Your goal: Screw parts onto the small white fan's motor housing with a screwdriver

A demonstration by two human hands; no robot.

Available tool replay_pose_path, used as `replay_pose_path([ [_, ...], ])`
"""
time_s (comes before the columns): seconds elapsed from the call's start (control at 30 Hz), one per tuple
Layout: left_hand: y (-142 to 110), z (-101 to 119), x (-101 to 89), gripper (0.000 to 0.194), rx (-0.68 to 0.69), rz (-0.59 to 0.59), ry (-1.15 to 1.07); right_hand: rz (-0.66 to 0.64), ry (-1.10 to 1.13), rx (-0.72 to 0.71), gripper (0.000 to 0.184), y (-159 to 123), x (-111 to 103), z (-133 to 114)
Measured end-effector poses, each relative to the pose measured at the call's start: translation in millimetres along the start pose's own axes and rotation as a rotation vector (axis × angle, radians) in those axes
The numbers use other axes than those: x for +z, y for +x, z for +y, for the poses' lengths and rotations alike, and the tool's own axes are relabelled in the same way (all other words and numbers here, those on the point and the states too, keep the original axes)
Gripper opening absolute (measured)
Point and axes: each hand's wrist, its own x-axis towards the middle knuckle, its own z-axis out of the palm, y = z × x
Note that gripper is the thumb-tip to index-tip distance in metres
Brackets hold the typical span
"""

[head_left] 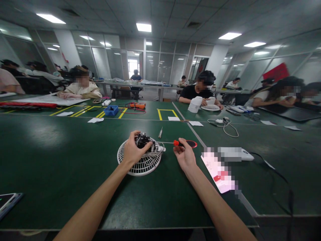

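Right, left hand (pixel 132 152) has thumb and fingers clamped around the black motor assembly with white wires (pixel 142 142), which sits on the round white plastic fan grille (pixel 144 168), flat on the dark green tabletop (pixel 75 157). Right hand (pixel 187 157) pinches the red-and-black-handled screwdriver (pixel 192 144), shaft roughly level, pointing left at the assembly; can't tell if the tip touches. Small slim clear-handled tool (pixel 160 133) lies just beyond. Blue plastic bin (pixel 111 111) farther back, left.

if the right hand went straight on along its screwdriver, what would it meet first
Likely the motor-like assembly in the left hand, where the screwdriver points; depth is unclear, it may be touching.
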Motion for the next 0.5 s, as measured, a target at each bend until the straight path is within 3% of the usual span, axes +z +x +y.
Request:
replay_pose_path([
  [0.17, -0.6, -0.1, -0.1, 0.065, -0.01, -0.005, 0.003, -0.048, 0.007, -0.035, 0.028, 0.5, -0.5, -0.6],
  [0.5, 0.0, -0.5, -0.3, 0.064, 0.0, -0.007, 0.01, -0.002, 0.028, -0.079, 0.039, -3.0, 1.7, 1.0],
])
